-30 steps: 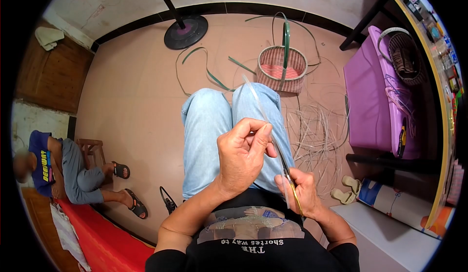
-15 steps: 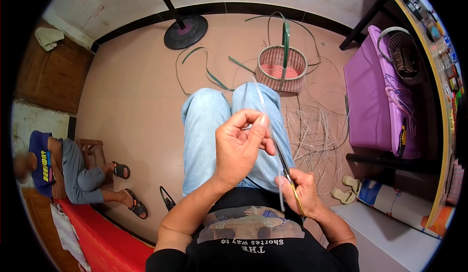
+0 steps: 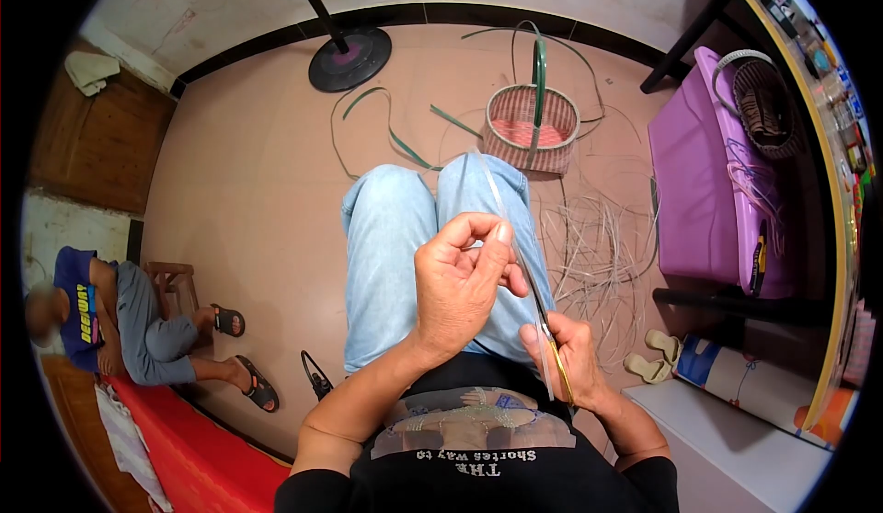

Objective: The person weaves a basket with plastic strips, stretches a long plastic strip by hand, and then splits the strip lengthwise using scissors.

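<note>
While the right hand (image 3: 572, 352) grasps a pair of gold-handled scissors (image 3: 559, 366) just beyond the black printed T-shirt (image 3: 368, 481), the dark blades point forward along the right thigh; whether they are parted cannot be told. The lower length of a translucent plastic strip (image 3: 491, 184) runs beside the right thumb; whether that thumb presses on it is unclear. Farther forward, the left hand (image 3: 464, 278) pinches the strip between thumb and index finger, its other fingers loosely curled. The strip's far end extends past the pinch, above the jeans (image 3: 391, 237).

Expect the strip to be very light, smooth and springy: flexible across its flat face, stiffer edgewise, and apt to slip or twist in a loose pinch. It is likely hard to break but easily creased. Grip the flat faces near the blades, keeping fingertips off the cutting edges. Hold the scissors by the handles only; they are probably rigid and the heavier item.

Beyond the right knee lies a loose tangle of thin pale strips (image 3: 598, 246). Farther out, a striped woven basket (image 3: 504, 152) stands upright on the floor, its green handle (image 3: 539, 80) arching overhead.
</note>
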Demonstrator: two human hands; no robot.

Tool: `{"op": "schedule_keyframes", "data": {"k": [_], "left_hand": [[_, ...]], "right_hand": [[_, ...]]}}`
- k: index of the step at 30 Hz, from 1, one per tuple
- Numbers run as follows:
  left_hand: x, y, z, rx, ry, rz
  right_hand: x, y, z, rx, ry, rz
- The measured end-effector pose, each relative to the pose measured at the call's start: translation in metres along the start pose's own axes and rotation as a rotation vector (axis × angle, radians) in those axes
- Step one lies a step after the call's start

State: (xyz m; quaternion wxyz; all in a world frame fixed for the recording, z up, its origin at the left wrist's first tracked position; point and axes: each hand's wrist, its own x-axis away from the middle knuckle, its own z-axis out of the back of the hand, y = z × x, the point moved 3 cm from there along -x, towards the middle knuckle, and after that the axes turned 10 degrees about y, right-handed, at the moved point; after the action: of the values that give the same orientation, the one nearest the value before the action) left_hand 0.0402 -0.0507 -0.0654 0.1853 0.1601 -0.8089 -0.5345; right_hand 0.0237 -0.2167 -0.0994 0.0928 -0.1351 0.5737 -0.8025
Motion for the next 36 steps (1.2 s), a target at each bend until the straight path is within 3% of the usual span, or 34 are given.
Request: {"op": "schedule_keyframes", "data": {"k": [13,19,36], "left_hand": [[0.001,-0.002,0.001,0.000,0.011,0.001],[-0.012,0.002,0.007,0.122,-0.064,0.159],[-0.008,-0.011,0.003,-0.002,-0.051,0.013]], "right_hand": [[0.001,0.002,-0.001,0.036,0.035,0.028],[0.002,0.002,0.001,0.051,0.013,0.031],[-0.001,0.005,0.001,-0.007,0.009,0.007]]}}
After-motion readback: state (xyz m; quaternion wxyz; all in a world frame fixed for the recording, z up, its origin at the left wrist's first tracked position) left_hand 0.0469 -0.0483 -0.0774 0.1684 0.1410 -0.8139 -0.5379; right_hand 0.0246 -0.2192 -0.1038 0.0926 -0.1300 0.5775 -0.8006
